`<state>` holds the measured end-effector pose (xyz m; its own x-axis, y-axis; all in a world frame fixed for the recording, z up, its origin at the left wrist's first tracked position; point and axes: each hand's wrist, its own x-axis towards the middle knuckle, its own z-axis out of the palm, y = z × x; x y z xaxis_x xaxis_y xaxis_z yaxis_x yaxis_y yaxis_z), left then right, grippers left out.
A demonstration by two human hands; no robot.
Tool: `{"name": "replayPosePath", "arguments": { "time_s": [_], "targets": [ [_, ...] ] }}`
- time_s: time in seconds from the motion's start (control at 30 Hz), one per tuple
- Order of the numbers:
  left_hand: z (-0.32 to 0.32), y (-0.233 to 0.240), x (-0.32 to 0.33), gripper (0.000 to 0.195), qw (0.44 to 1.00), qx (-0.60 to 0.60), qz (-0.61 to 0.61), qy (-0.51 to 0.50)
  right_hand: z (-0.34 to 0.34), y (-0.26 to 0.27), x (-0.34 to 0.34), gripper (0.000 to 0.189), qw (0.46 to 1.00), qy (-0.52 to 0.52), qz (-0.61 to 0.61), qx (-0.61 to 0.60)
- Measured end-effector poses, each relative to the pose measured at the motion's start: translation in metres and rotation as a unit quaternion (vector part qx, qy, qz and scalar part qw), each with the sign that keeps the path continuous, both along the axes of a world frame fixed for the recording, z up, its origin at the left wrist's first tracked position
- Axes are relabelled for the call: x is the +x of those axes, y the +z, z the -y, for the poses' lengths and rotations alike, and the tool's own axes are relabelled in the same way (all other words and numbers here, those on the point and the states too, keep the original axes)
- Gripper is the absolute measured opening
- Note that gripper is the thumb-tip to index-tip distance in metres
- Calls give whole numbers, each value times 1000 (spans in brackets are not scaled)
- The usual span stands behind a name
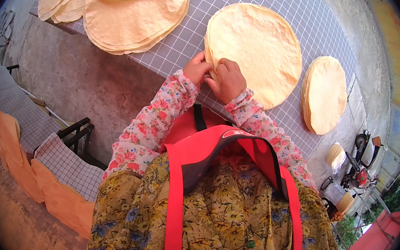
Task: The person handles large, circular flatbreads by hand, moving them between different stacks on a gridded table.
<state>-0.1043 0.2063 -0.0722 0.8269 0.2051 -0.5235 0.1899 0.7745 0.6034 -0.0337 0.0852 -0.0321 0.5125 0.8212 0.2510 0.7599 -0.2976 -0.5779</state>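
Observation:
A stack of thin, round, pale-yellow dough sheets lies on a table covered with a grey checked cloth. My left hand is at the stack's lower left edge, thumb and fingers closed on the rim. Close beside it, my right hand pinches the same edge with bent fingers. How many layers the fingers hold is hidden. Both forearms wear flowered sleeves. A smaller-looking stack of round sheets sits to the right, near the table's edge.
More overlapping sheets cover the table's far left, some reaching past its edge. At left, a second cloth-covered table has sheets along it. A motorcycle and bagged round sheets are at lower right. Concrete floor lies between the tables.

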Motion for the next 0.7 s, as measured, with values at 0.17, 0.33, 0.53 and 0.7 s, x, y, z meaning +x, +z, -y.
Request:
{"name": "replayPosePath", "arguments": {
  "time_s": [0.17, 0.33, 0.53, 0.7],
  "targets": [
    [-3, 9, -4, 52, 995, -89, 35, 3, 9, -11, 11, 18, 993, -30, -110, 26],
    [2, 5, -6, 50, 998, -54, 5, 14, 13, -14, 11, 12, 925, -125, -350, 73],
    [9, -9, 3, 36, 994, 44, -97, -8, 5, -29, 6, 11, 988, -105, -102, 46],
    [6, -15, 3, 33, 992, 45, -117, -20, 4, -25, 2, 10, 996, -89, -12, 16]
  ]
}}
